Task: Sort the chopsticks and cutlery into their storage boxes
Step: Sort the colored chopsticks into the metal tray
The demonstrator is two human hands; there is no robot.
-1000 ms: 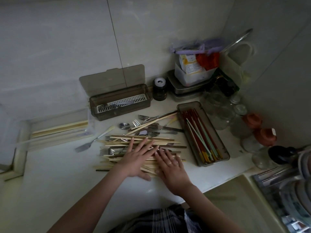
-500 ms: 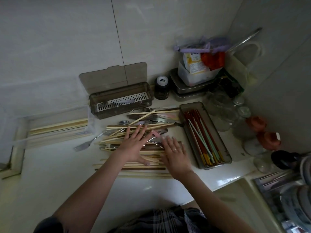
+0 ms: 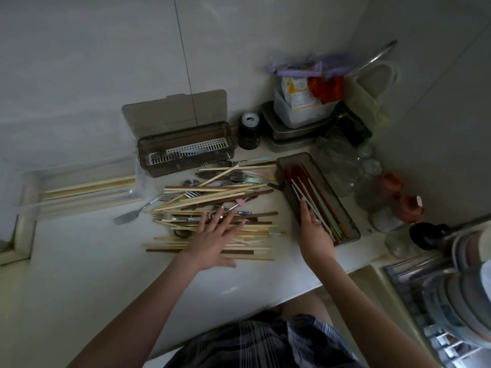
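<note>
A jumbled pile of wooden chopsticks (image 3: 218, 193) mixed with forks and spoons covers the middle of the white counter. My left hand (image 3: 212, 239) lies flat on the pile's near part with its fingers spread. My right hand (image 3: 313, 229) reaches over the near left edge of the dark tray (image 3: 348, 216), its fingers on the coloured chopsticks (image 3: 316, 192) inside. Behind the pile stands a brown box (image 3: 186, 152) with its lid up, holding a white slotted insert and some cutlery. A clear box (image 3: 79, 187) at the left holds pale chopsticks. One fork (image 3: 132, 212) lies apart to the pile's left.
A dark jar (image 3: 249, 131), stacked metal tins with a food tub (image 3: 297, 120) and glass jars (image 3: 340, 166) crowd the back right corner. Two brown-lidded jars (image 3: 406, 205) stand by the right wall. A dish rack (image 3: 451, 293) sits at the near right beside the counter edge.
My right hand left the pile and moved right onto the coloured chopsticks in the dark tray. The left hand stayed flat on the pile, which has been spread further back.
</note>
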